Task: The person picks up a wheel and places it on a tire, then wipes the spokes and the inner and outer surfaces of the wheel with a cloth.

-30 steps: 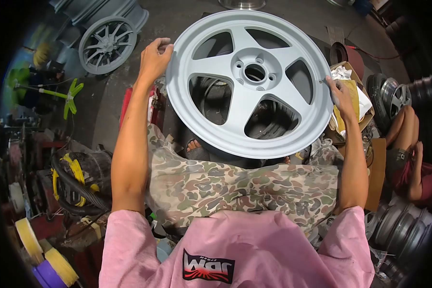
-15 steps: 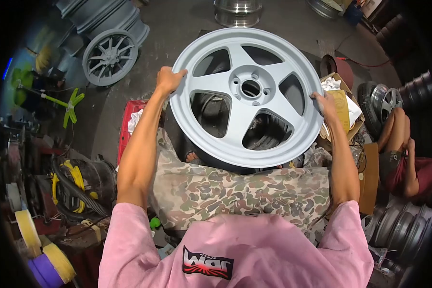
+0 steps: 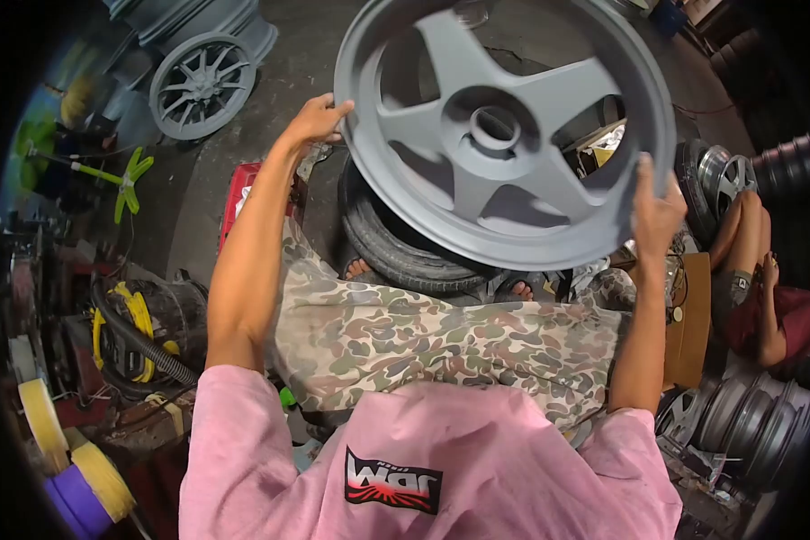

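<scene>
At center, the left hand (image 3: 320,120) and right hand (image 3: 659,214) pinch opposite rims of a gray five-spoke wheel (image 3: 492,135), upper center-right, tilted over a tire (image 3: 405,255); farther, upper left, stands a multi-spoke wheel (image 3: 204,85).

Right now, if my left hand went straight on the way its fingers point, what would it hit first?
The outer lip of the gray wheel: your left hand seems to grip it there, so there's likely no gap, though exact depth is unclear.
</scene>
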A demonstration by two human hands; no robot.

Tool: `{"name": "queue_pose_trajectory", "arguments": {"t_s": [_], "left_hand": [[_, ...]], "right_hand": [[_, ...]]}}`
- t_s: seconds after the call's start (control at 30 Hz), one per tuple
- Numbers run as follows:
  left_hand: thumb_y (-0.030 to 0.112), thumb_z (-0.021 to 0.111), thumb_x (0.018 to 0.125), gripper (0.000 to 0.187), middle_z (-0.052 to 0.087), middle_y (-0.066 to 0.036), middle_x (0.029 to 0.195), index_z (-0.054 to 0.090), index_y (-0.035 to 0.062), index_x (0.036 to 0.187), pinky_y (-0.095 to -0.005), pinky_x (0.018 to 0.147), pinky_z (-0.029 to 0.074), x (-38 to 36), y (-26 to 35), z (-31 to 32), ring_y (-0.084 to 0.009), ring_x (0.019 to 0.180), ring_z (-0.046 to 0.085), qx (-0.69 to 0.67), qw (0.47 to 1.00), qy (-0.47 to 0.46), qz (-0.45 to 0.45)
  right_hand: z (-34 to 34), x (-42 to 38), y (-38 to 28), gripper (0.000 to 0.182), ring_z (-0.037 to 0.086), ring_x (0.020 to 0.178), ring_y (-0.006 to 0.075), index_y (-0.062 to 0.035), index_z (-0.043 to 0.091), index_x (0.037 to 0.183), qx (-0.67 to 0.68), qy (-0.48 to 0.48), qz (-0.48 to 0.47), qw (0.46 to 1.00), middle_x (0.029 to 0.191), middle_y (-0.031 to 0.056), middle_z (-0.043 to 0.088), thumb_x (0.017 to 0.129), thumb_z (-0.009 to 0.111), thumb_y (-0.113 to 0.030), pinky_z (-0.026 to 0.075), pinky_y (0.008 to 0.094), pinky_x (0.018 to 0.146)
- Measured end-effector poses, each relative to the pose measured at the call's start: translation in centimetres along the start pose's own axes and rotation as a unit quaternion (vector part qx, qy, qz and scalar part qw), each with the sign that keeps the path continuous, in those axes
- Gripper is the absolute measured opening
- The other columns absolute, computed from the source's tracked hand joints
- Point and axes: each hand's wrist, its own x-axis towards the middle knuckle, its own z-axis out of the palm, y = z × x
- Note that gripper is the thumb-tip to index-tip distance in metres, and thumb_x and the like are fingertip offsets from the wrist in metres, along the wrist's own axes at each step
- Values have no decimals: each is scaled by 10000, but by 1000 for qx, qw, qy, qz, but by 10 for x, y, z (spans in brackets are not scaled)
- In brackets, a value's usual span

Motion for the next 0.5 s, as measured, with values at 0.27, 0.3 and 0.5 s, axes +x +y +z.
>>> {"name": "queue_pose_trajectory", "arguments": {"t_s": [0.27,0.3,0.5], "left_hand": [[177,362,1014,435,762,-141,1035,676,-34,1230,-354,845,548,-73,76,-17,-201,913,706,76,992,-97,-31],[160,370,1017,424,764,-180,1055,678,-74,1193,-374,923,559,-97,94,-13,-243,1004,721,74,983,-166,-19],[298,788,938,612,708,-121,1205,551,17,1427,-306,1020,517,-173,141,42,-152,1134,655,-111,926,-319,167]], "right_hand": [[69,-74,-99,232,637,691,397,-41,559,879,-76,-124,-255,956,776,163,612,774,756,-106,510,433,597],[66,-77,-100,232,637,691,397,-41,559,879,-74,-128,-263,953,776,163,612,774,756,-106,510,433,597],[51,-60,-74,280,619,629,308,-39,573,850,-75,-163,-134,975,735,133,613,980,679,-263,470,388,579]]}}
